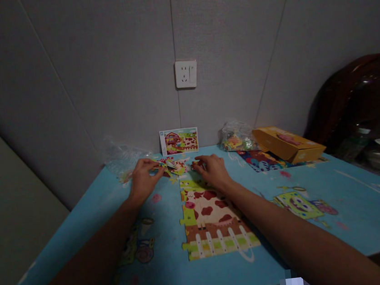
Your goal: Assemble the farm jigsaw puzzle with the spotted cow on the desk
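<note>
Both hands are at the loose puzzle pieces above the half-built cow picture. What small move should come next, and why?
Probably bring the piece at the left hand down to the top edge of the assembled part. That hand pinches a loose piece, the right hand rests at that edge, and the reference card shows more picture above.

Smooth printed tablecloth [335,181] (plastic-looking, faintly glossy), matt cardboard puzzle pieces [174,165], crinkly clear plastic bag [123,157], matt textured wall [114,55].
</note>
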`<state>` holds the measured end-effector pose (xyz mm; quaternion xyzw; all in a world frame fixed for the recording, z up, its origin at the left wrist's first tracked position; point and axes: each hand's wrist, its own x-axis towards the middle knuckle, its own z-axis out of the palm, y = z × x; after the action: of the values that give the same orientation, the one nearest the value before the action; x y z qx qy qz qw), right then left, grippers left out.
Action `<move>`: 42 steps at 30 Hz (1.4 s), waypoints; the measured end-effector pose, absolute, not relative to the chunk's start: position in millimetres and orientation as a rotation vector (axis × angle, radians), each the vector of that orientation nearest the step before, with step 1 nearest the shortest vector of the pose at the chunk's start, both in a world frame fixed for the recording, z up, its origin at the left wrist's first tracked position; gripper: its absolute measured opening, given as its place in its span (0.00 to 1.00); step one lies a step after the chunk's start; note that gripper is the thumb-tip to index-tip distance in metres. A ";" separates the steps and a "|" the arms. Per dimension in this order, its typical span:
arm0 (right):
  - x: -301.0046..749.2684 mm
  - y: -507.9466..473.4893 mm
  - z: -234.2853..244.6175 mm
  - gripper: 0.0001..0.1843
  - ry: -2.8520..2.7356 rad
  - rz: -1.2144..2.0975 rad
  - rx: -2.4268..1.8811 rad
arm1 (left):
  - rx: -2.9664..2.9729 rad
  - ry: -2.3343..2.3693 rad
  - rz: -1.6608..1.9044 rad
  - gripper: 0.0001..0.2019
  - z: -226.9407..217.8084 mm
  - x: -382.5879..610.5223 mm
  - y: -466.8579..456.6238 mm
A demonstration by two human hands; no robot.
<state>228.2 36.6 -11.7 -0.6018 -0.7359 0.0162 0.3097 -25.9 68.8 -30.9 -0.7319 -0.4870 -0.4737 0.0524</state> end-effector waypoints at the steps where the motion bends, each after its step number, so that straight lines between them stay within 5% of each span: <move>1: 226.8 35.6 -11.7 0.18 -1.983 0.060 -1.542 | -2.237 -1.456 -1.450 0.10 -31.5 -25.4 69.0; 7: 222.2 31.9 -12.7 0.20 -2.085 0.143 -1.345 | -2.331 -1.177 -1.582 0.10 -25.7 -19.4 61.0; 14: 214.7 23.2 -12.5 0.40 -2.160 0.168 -1.152 | -2.530 -0.767 -1.531 0.21 -10.5 -2.0 33.7; 20: 215.3 23.1 -12.8 0.30 -2.126 0.097 -1.099 | -2.543 -0.758 -1.487 0.26 -11.3 1.4 30.1; 32: 216.5 22.5 -11.6 0.28 -2.144 0.004 -1.076 | -2.593 -0.755 -1.439 0.26 -12.5 0.7 31.7; 42: 223.2 24.3 -9.0 0.27 -2.191 -0.033 -1.069 | -2.544 -0.854 -1.432 0.15 -15.3 -8.1 38.5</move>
<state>223.2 24.3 -9.0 -0.4118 -0.8436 -0.0127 0.3445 -8.1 38.5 -15.3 -0.8354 -0.2804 -0.4701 0.0501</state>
